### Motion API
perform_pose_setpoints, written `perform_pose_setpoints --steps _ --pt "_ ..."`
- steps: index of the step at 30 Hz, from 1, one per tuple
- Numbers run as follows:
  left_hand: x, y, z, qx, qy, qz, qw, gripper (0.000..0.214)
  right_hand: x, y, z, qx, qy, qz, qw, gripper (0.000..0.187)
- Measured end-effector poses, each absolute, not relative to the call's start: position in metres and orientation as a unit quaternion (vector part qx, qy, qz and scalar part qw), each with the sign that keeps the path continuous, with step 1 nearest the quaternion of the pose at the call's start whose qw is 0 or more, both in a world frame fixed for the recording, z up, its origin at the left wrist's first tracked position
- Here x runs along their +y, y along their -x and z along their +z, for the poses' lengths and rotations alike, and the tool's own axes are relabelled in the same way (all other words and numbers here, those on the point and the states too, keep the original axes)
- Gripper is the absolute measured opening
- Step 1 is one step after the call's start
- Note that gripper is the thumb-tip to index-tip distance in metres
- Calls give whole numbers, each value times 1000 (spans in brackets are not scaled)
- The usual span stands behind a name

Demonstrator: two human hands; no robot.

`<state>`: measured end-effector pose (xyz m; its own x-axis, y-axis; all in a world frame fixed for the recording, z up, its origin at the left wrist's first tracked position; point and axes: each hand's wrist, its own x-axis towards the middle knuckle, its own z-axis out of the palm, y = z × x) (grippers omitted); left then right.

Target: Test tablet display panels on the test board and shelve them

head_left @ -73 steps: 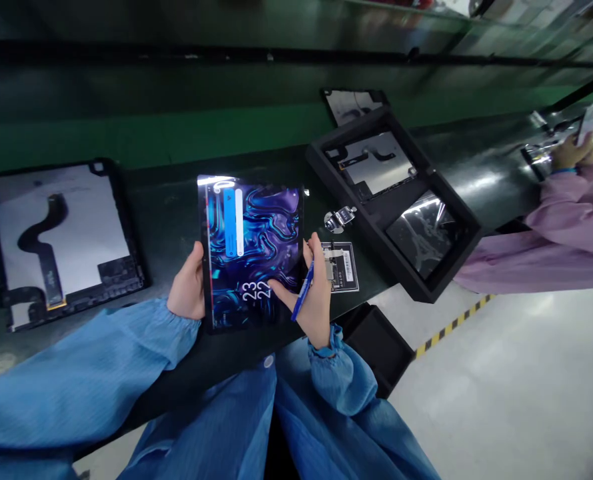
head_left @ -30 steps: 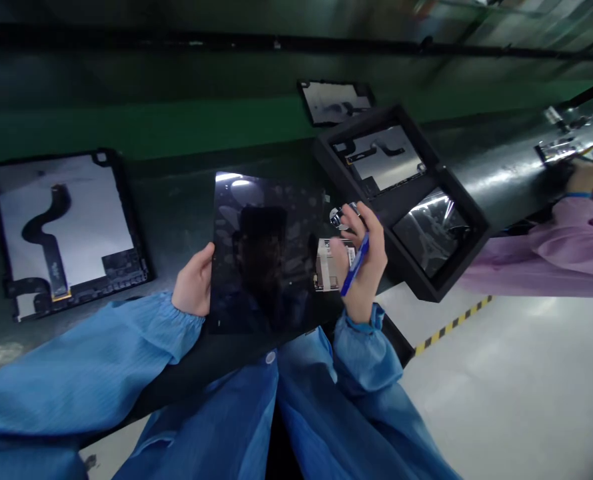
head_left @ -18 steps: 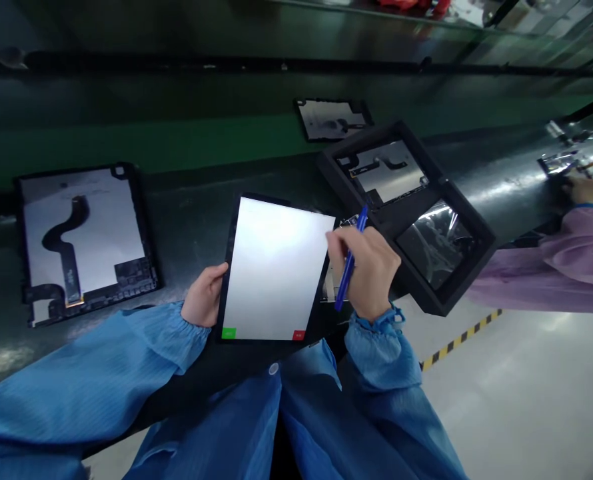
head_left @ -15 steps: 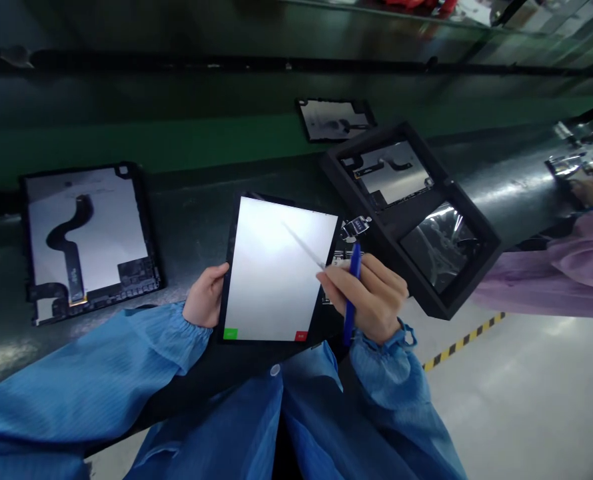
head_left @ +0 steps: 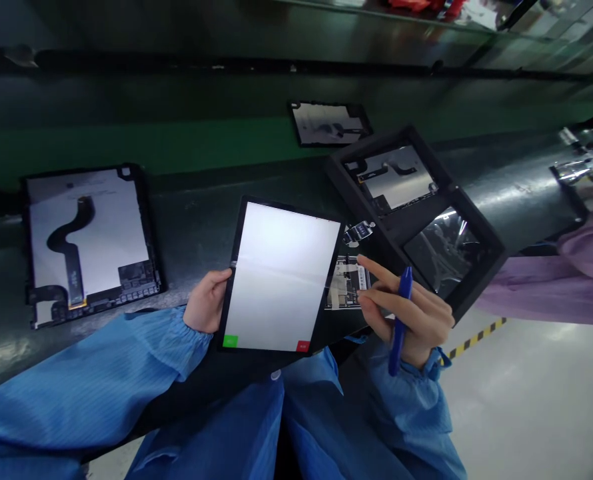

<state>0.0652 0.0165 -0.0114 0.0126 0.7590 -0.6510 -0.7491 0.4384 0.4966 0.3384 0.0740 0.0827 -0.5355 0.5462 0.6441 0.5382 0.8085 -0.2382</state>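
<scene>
Left hand [head_left: 205, 301] grips the left edge of a tablet [head_left: 281, 277], which is held over the bench, its screen lit white with green and red patches at the near corners. Right hand [head_left: 406, 321] is closed around a blue pen [head_left: 400, 327], forefinger [head_left: 371, 267] extended over a taped circuit board [head_left: 347, 283] just right of the tablet; contact cannot be told. A small metal connector [head_left: 359, 232] lies just beyond it. Farther right, a black tray [head_left: 384, 138] holds a display panel [head_left: 391, 180] and a film-covered sheet [head_left: 439, 250]. Another panel [head_left: 89, 247] lies left on the dark bench [head_left: 191, 213], a third [head_left: 329, 123] far off. A co-worker's pink sleeve [head_left: 591, 257] shows at right.
</scene>
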Motion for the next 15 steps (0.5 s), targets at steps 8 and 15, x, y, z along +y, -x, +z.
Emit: perform_pose_setpoints --steps 8,15 --pt "20 -67 6 473 6 436 766 36 120 -249 121 -897 275 209 275 25" --pt "17 -59 -7 463 37 460 756 28 141 -270 100 -801 331 353 352 28"
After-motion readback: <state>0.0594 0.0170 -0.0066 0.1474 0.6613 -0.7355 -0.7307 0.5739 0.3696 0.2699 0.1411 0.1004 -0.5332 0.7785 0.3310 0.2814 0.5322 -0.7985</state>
